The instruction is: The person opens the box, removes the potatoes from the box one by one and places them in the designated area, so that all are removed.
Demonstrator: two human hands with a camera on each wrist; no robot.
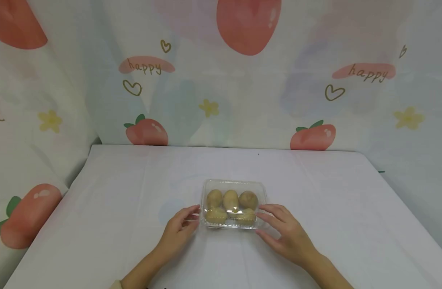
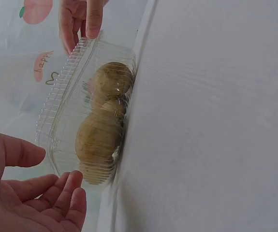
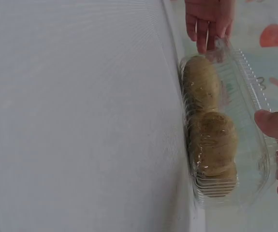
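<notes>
A clear plastic clamshell box (image 1: 233,186) with its lid down sits on the white-covered table, holding several yellowish-brown potatoes (image 1: 230,199). At its left side is my left hand (image 1: 177,229), fingertips right at the edge and thumb apart from the fingers. On the opposite side my right hand (image 1: 287,235) has its fingers spread, the tips by the right edge and front corner. The right wrist view shows the right thumb (image 3: 274,124) at the box's rim, with the other fingers beneath it. In the left wrist view the left fingertips (image 2: 73,179) lie close to the box's corner.
The white tablecloth (image 1: 141,192) spreads around the box on every side. Behind the table hangs a pale curtain (image 1: 242,88) printed with red fruit, hearts and the word "happy". A similar curtain (image 1: 36,152) runs along the left side.
</notes>
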